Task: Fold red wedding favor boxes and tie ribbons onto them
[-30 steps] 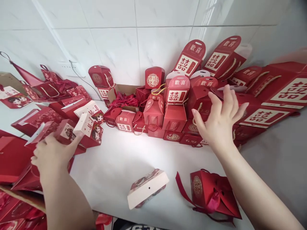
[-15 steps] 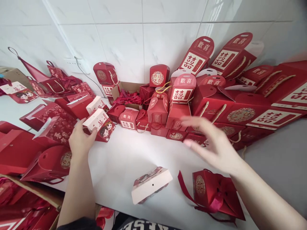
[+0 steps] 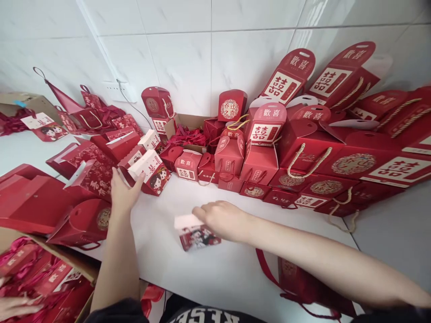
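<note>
Right hand (image 3: 224,220) moved, gripping one box (image 3: 197,237), two white-topped boxes (image 3: 156,176) beside left hand (image 3: 125,190)

Free strip: smooth white bench (image 3: 158,229), between bare left forearm (image 3: 116,260) and small white-topped red cardboard box (image 3: 197,238). Back blocked: stacked red cardboard gift boxes (image 3: 256,163), rope handles sticking out. Right: bare right forearm (image 3: 303,244) bars way to ribboned dark-red cardboard box (image 3: 310,285).

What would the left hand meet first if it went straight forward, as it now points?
Probably the red box with a scalloped edge, just ahead of the left hand, beside the white-topped couple box. Depth is unclear, so the hand may already touch one of them.
</note>
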`<control>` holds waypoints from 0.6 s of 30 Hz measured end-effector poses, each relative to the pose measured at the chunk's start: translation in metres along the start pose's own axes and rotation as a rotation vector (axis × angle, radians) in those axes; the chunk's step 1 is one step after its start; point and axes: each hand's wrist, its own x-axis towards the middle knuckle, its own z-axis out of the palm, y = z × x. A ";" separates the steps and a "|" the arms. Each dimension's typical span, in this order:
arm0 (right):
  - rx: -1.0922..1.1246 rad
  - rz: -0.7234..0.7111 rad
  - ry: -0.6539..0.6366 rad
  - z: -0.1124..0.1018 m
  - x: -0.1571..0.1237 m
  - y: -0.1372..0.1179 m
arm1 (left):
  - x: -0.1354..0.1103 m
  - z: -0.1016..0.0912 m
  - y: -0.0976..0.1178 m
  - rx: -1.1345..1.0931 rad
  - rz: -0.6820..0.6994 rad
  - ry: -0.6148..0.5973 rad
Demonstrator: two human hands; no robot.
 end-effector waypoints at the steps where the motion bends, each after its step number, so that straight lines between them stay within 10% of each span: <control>1: -0.004 0.023 0.036 0.001 0.012 0.003 | -0.010 -0.012 0.008 0.076 0.034 0.050; 4: -0.033 0.094 0.330 0.001 0.040 0.006 | -0.041 -0.048 0.024 0.349 -0.087 0.261; 7: -0.022 0.067 0.520 -0.007 0.045 0.004 | -0.062 -0.073 0.016 0.498 -0.391 0.206; 18: 0.062 -0.013 0.341 0.004 0.003 0.007 | -0.052 -0.099 -0.019 0.498 -0.526 -0.012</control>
